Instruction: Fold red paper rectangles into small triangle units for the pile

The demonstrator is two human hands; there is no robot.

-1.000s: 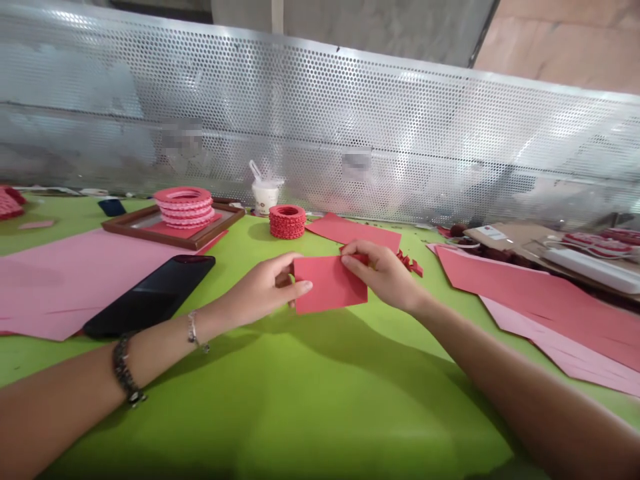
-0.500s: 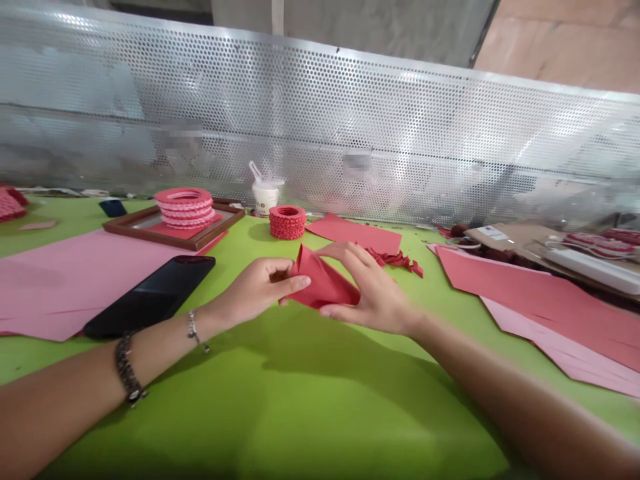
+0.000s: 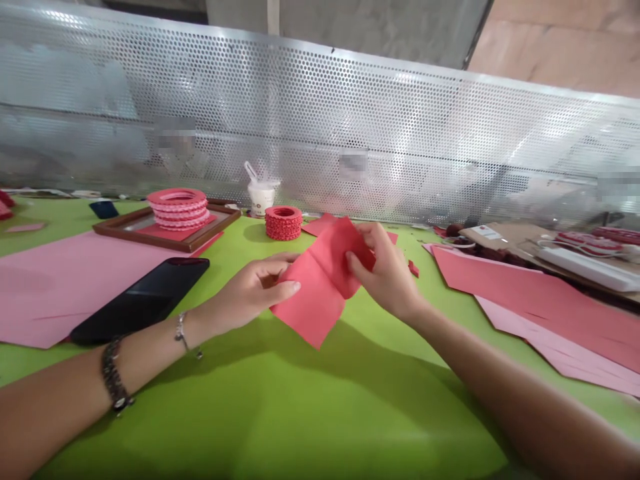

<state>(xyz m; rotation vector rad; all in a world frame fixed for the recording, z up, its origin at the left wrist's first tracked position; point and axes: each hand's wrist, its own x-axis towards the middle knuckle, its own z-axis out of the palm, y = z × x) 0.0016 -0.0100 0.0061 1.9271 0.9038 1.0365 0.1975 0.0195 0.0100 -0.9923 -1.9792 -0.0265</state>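
A red sheet of paper (image 3: pixel 313 293) with a crease across its middle is held up above the green table (image 3: pixel 280 413). My left hand (image 3: pixel 265 283) pinches its left edge, thumb on the near face and fingers behind. At the upper right, my right hand (image 3: pixel 383 270) grips the sheet between thumb and fingers, and that part curls. Behind it lies a larger red paper (image 3: pixel 320 225), mostly hidden. A small red scrap (image 3: pixel 413 269) shows just beyond my right hand.
Left are a phone (image 3: pixel 145 300), pink paper (image 3: pixel 55 273) and a brown frame (image 3: pixel 113 230) bearing stacked pink rings (image 3: pixel 179 208). A red ring stack (image 3: pixel 283 223) and white cup (image 3: pixel 261 199) stand behind. Red sheets (image 3: pixel 530 300) and cardboard (image 3: pixel 505 237) lie right. A perforated metal panel (image 3: pixel 310 120) closes the back.
The red paper, folded over half a second ago, has been opened out and shows its crease. My right hand has shifted its hold to the upper right part; my left keeps its pinch.
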